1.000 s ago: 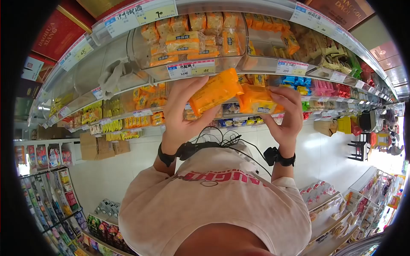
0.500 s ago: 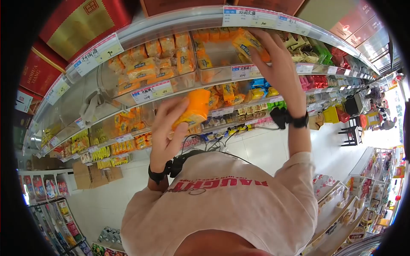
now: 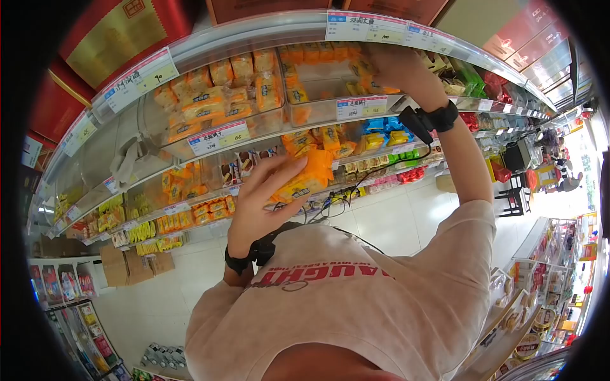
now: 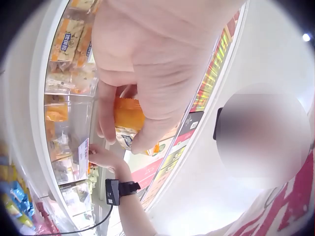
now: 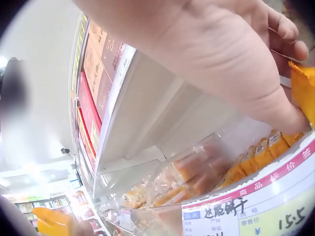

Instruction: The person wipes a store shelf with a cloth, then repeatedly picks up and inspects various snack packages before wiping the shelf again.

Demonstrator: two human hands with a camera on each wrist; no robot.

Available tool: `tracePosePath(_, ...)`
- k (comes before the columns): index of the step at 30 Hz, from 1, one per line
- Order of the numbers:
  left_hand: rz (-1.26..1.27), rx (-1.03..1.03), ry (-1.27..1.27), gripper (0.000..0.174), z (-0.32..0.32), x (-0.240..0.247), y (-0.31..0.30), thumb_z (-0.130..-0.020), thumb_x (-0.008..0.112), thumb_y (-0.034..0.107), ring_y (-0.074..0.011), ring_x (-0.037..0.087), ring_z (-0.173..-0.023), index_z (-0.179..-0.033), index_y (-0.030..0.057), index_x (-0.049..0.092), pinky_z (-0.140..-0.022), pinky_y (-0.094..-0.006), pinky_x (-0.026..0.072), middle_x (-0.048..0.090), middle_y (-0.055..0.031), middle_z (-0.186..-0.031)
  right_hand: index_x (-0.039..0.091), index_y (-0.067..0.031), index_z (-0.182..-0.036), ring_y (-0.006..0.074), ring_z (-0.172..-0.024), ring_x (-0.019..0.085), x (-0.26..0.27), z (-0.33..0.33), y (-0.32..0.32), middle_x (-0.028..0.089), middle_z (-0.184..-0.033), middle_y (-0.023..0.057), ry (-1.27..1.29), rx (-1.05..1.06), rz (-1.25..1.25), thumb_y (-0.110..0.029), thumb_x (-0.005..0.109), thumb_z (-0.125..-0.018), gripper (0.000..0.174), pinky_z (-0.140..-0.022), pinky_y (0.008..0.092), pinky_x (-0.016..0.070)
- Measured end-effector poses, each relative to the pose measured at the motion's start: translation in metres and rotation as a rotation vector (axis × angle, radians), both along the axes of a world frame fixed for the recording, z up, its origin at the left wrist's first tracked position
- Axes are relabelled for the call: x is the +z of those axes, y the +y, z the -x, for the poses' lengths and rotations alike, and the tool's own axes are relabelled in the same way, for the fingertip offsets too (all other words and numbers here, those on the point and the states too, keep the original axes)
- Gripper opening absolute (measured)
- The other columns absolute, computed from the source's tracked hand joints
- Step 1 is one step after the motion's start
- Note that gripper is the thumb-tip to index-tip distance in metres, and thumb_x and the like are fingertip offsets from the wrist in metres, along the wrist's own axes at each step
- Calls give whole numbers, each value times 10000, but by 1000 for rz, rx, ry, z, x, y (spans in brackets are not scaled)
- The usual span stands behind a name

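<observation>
1. The left grip (image 3: 264, 203) is clenched round an orange packet (image 3: 309, 173), thumb on one side and fingers across the other. The packet sits near the middle of the scene, in front of the middle shelves and touching none of them.
2. I'd judge it is held low and back like this to leave the other arm room overhead.
3. The right grip (image 3: 391, 66) is up at one o'clock, inside a clear bin (image 3: 318, 98) on the top shelf. The arm is stretched because the bin sits high.
4. Seen from that wrist, the thumb lies against a second packet (image 5: 304, 91) in the bin. I cannot tell whether the grip grasps it or merely touches it.
5. The clear bin holds a few orange packs (image 3: 298, 92) towards its nine o'clock wall. A price label (image 3: 361, 106) is fixed to its front.
6. The neighbouring bin (image 3: 267, 120), at ten o'clock, is heaped with similar wrapped biscuits (image 3: 210, 101), so each sort seems to have its own bin.
</observation>
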State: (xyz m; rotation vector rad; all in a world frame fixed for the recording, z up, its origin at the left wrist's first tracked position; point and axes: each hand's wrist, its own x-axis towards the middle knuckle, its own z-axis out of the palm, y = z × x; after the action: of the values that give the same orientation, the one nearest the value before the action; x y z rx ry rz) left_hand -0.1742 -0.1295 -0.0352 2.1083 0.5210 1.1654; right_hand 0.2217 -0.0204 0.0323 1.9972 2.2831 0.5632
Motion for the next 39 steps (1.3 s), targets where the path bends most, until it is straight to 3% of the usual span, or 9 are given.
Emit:
tracePosePath(6, -2, -28, 14, 642, 1, 2, 1, -758, 847, 6, -290, 658, -1100, -1373, 78, 681, -927, -354, 545, 641, -137, -1264, 284, -49, -1600, 432, -1114, 677, 0, 28, -6, 619, -1321, 321, 155, -211, 265, -217, 799, -728, 1027, -977, 487, 552)
tracePosePath(9, 0, -38, 8, 638, 2, -1, 3, -758, 846, 7, -294, 660, -1111, -1370, 61, 673, -933, -356, 544, 642, -143, -1279, 558, -20, -1153, 418, -964, 712, -13, 19, -2, 688, -1079, 271, 154, -138, 259, -186, 741, -752, 472, -843, 498, 579)
tracePosePath(11, 4, -39, 12, 611, 2, 0, 3, -762, 846, 10, -296, 662, -1121, -1348, 35, 672, -936, -359, 544, 643, -148, -1291, 708, 2, -1037, 409, -929, 726, -25, 8, 11, 724, -1001, 262, 87, -115, 298, -200, 733, -757, 347, -817, 491, 587)
tracePosePath(14, 360, -20, -210, 555, -2, -14, -7, -764, 851, 25, -302, 661, -1136, -1290, 5, 673, -938, -371, 541, 646, -156, -1293, 705, 17, -1166, 402, -974, 719, -31, 1, 22, 723, -1058, 287, 30, -160, 410, -266, 774, -747, 510, -872, 463, 571)
tracePosePath(19, 65, 15, -52, 577, 13, -16, 5, -784, 858, 36, -292, 666, -1178, -1311, 0, 626, -1012, -388, 531, 647, -168, -1321, 691, 20, -889, 349, -787, 703, 10, 28, 3, 717, -858, 216, 214, -219, 442, -284, 757, -803, 323, -700, 456, 538)
tracePosePath(22, -90, 92, 77, 586, 19, -3, 9, -795, 878, 72, -274, 700, -1132, -1318, 8, 622, -992, -376, 556, 683, -158, -1265, 666, 9, -889, 305, -723, 673, 14, 34, -28, 680, -784, 176, 403, 242, -105, -266, 727, -905, 282, -647, 429, 510)
tracePosePath(25, 75, 118, 15, 626, 13, -3, 6, -796, 887, 77, -251, 712, -1093, -1347, 11, 598, -961, -350, 564, 711, -141, -1184, 680, -1, -1049, 241, -807, 702, 39, 83, -72, 699, -882, 138, 796, 436, 76, -171, 682, -986, 181, -740, 369, 560)
tracePosePath(28, 218, 91, -98, 696, -3, -8, 6, -801, 888, 65, -230, 715, -1069, -1405, 13, 546, -929, -329, 566, 724, -137, -1140, 630, 2, -1282, 247, -959, 702, 48, 126, -115, 695, -1092, 134, 812, 685, 203, -167, 742, -948, 392, -839, 383, 577)
tracePosePath(39, 364, -69, -303, 594, -31, 0, 13, -865, 783, -67, -185, 647, -1120, -1402, -2, 539, -883, -318, 565, 616, -127, -1273, 626, -26, -1372, 171, -945, 685, 29, 109, -127, 717, -1071, 90, 1192, 541, 410, -85, 741, -956, 436, -838, 335, 580)
